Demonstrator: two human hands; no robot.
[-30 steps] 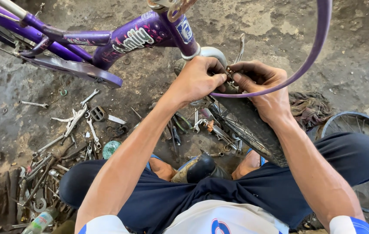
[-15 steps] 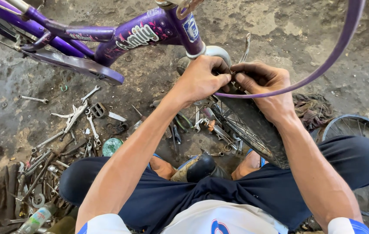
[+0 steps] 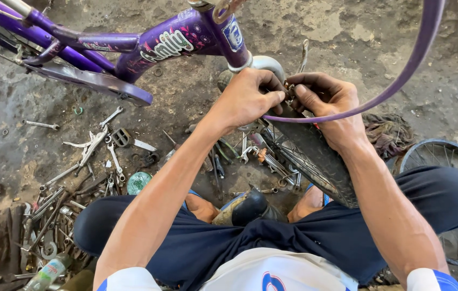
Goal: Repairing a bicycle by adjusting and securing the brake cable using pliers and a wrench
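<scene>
Left hand (image 3: 250, 99): fingers curled and clenched around a small part at the top of the black tyre (image 3: 315, 159), thumb pressed against the purple strip (image 3: 401, 81) that arcs across the wheel. The part itself is hidden under the fingers; its kind cannot be told.

Right hand (image 3: 328, 105): fingers bent and pinching at the same spot, fingertips touching those of the left hand. The purple strip passes just under its knuckles and rises away to its right, toward the upper corner of the view.

The tyre runs from directly beneath both hands down toward the person's lap, between the knees. Spokes show just left of it, below the left hand.

Directly beyond the left hand sits a chrome mudguard (image 3: 264, 64), and above that the purple bicycle frame (image 3: 175, 43) extends away to the left.

Below and left of the left forearm, loose spanners (image 3: 97, 143) and other metal tools lie scattered on the dirt floor (image 3: 347, 32). A second wheel (image 3: 455, 178) lies on the ground to the right of the right forearm, with a dark rag (image 3: 387, 134) just beside the right wrist.
</scene>
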